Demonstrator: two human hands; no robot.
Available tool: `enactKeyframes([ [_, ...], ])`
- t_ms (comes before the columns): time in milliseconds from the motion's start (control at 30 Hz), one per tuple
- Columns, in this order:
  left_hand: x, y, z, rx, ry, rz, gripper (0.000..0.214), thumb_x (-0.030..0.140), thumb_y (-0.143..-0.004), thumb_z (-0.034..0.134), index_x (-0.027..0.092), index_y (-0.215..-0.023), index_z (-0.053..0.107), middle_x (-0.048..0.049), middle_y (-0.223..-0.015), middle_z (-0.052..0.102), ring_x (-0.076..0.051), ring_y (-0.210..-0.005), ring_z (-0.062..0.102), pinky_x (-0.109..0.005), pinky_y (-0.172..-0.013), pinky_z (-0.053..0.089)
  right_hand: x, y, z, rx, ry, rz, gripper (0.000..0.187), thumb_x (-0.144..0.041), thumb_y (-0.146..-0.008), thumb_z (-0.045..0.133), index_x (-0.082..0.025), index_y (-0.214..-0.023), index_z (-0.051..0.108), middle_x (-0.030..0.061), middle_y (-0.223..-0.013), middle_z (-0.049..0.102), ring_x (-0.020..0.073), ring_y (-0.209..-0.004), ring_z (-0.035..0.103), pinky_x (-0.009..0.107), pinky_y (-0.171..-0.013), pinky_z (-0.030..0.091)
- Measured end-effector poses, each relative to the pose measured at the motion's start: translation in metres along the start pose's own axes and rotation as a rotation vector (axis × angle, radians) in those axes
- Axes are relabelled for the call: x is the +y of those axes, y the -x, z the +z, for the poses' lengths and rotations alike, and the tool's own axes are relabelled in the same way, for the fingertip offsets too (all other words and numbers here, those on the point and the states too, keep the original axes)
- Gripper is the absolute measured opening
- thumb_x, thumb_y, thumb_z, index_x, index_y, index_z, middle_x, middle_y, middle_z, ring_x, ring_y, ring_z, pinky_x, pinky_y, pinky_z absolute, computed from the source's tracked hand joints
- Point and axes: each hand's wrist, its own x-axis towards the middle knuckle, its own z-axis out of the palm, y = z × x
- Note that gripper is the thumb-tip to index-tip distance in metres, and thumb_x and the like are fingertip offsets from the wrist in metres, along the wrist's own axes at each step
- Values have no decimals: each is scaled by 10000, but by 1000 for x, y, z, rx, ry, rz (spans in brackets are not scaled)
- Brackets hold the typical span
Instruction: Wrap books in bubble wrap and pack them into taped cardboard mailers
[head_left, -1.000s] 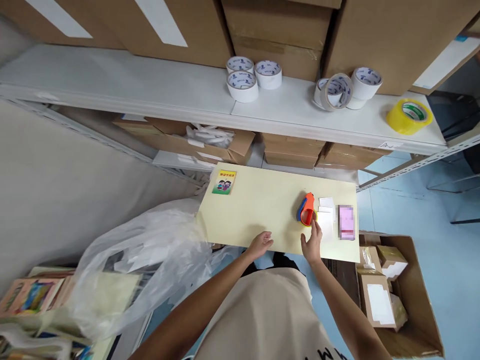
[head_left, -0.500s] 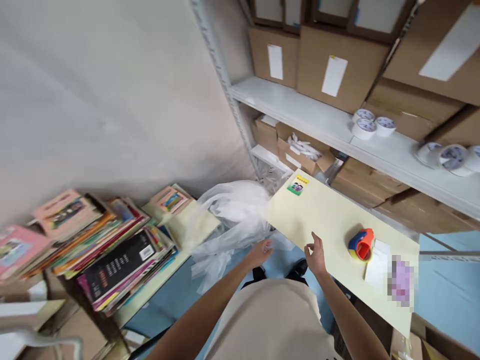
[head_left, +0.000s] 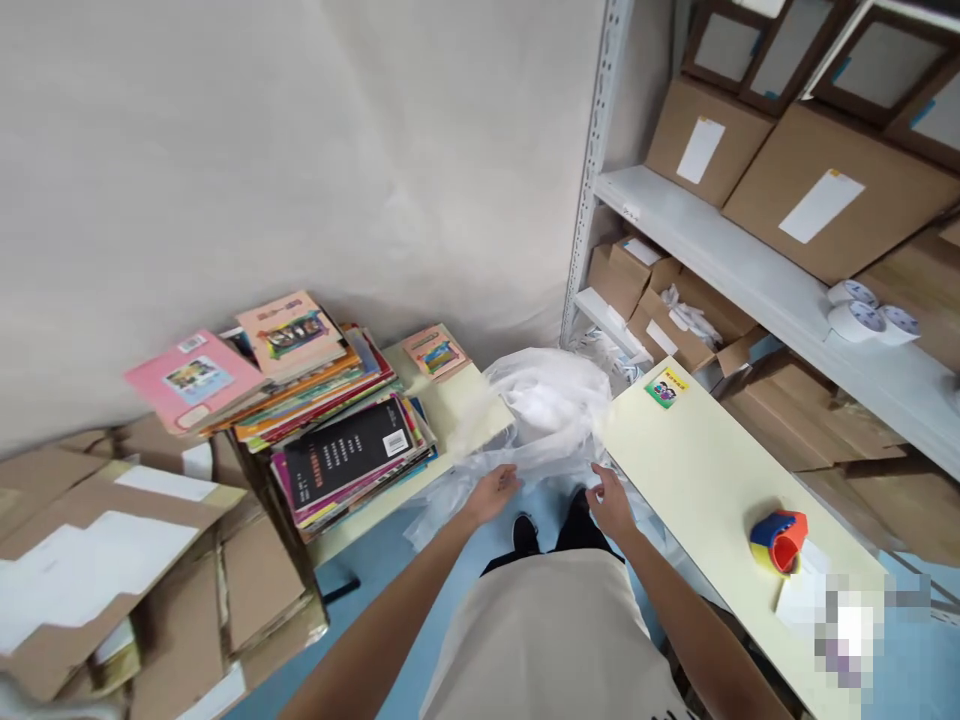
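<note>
My left hand (head_left: 493,492) hangs in front of my body, fingers loosely bent and somewhat apart, holding nothing. My right hand (head_left: 611,503) is level with it, near the left edge of the cream table (head_left: 686,460), fingers apart and empty. Between and beyond both hands lies a heap of translucent white plastic wrap (head_left: 551,395) on the floor. To the left, stacks of books and magazines, topped by a black book (head_left: 349,452) and a pink book (head_left: 196,380), rest on a second cream table (head_left: 480,405). A thin book (head_left: 437,350) lies apart there.
On the right table lie a small yellow-green booklet (head_left: 666,388), a red, blue and yellow tape dispenser (head_left: 780,540) and white paper (head_left: 802,592). Grey shelving (head_left: 675,215) holds cardboard boxes (head_left: 840,190) and tape rolls (head_left: 859,320). Flattened cartons (head_left: 180,600) fill the lower left.
My view has turned left, so the shelves and tables sit further right and more cartons show. My right hand now appears closer to the table's near-left corner. Both hands remain empty.
</note>
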Motion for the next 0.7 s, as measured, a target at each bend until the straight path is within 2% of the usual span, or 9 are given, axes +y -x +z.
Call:
enactKeyframes([
  [100,-7,-8,-4,21,28,-25,332,358,-682,678,198,-972,656,-86,-971,719,-256,-882,690,-403,-865,541,-18,-36,5,-171,113,-83,450,-193,-824,471,-208,-1255,600,111,-1186,628,227,-916,661,445,-890,550],
  [200,-7,-20,-5,25,-24,-35,365,361,-742,631,186,-1061,652,-111,-1085,711,-260,-957,683,-388,-852,548,-38,-84,19,-357,276,-156,438,-189,-849,487,-198,-1271,603,117,-1279,600,266,-1188,563,460,-1043,450],
  [300,0,-40,-7,68,-155,-14,376,341,-792,585,177,-1127,636,-128,-1179,683,-267,-1022,669,-394,-853,551,-57,-135,45,-519,425,-226,440,-184,-863,520,-154,-1296,589,139,-1502,420,295,-1318,458,443,-1088,394],
  [400,7,-69,-12,160,-230,-5,383,305,-795,577,164,-1148,628,-142,-1205,662,-273,-1041,665,-404,-845,561,-69,-180,78,-662,516,-303,386,-152,-841,565,-184,-1218,641,87,-1583,307,316,-1333,437,435,-1052,412],
  [500,12,-99,-19,249,-250,37,390,247,-770,584,194,-1154,628,-118,-1234,649,-266,-1080,650,-388,-837,574,-69,-215,110,-784,528,-356,369,-109,-791,603,-218,-1137,672,41,-1585,313,329,-1311,453,430,-1010,436],
  [600,15,-118,-28,287,-245,46,404,212,-761,575,202,-1162,625,-104,-1237,650,-257,-1096,641,-375,-827,581,-61,-232,130,-865,461,-362,430,-50,-775,558,-201,-1166,653,97,-1490,458,319,-1214,536,426,-940,470],
  [700,13,-122,-33,306,-237,-6,394,213,-772,563,188,-1160,625,-108,-1190,666,-254,-1061,654,-363,-778,589,-52,-233,129,-884,382,-373,440,-14,-773,510,-205,-1141,659,100,-1257,631,260,-1042,626,364,-864,495],
])
